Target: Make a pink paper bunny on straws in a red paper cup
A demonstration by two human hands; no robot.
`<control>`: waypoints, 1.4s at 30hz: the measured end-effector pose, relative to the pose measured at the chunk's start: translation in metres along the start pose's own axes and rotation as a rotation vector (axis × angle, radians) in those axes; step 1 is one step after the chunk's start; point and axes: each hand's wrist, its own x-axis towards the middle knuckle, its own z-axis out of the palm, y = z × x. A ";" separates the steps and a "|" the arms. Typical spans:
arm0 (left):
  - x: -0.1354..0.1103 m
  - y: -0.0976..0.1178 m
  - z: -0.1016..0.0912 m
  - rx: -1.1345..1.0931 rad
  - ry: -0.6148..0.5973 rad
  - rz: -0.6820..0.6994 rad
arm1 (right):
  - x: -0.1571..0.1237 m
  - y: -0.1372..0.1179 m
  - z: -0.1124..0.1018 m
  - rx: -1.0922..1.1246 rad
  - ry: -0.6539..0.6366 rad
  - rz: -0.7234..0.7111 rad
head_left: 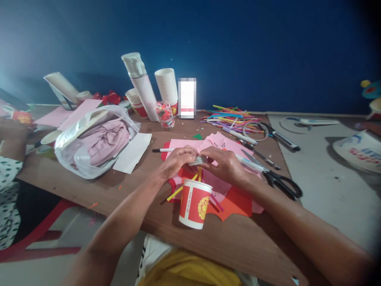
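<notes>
My left hand (177, 159) and my right hand (225, 163) meet over the pink paper, fingers closed on a small whitish roll of tape (197, 161) with faint grey print. The fingers cover part of the roll. Just in front of them, close to the table edge, stands a red-and-white paper cup (193, 208) with a yellow flower print. Yellow sticks (178, 193) and a magenta stick (217, 202) show behind the cup. Beneath the hands lie cut pink paper (220, 143) and orange-red paper (238, 204). Black-handled scissors (282, 183) rest by my right forearm.
Colourful thin sticks (229, 119), a tape ring (255, 131) and a box cutter (282, 137) lie at the back right. Stacked paper cups (166, 85), a tall bottle (143, 87) and a phone (187, 99) stand behind. A plastic bag (95, 143) sits left, near another person's hand (13, 137).
</notes>
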 end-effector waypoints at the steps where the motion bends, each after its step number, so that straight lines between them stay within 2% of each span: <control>1: 0.000 0.001 0.000 0.017 0.004 0.001 | 0.000 0.000 0.000 -0.005 -0.007 -0.002; 16: 0.001 0.002 -0.002 0.169 -0.048 0.054 | 0.001 -0.001 0.000 0.022 -0.029 0.005; 22: 0.002 -0.001 -0.005 0.136 -0.069 0.059 | 0.000 -0.001 -0.001 0.048 -0.049 0.028; 26: 0.001 0.000 -0.004 0.083 -0.093 0.023 | 0.001 -0.002 -0.002 0.070 -0.025 0.030; 30: -0.002 0.007 0.003 0.098 -0.042 -0.036 | 0.002 -0.002 -0.002 0.084 -0.016 0.036; 42: -0.004 0.010 0.006 0.089 -0.053 -0.075 | 0.000 0.001 0.002 0.175 -0.019 0.066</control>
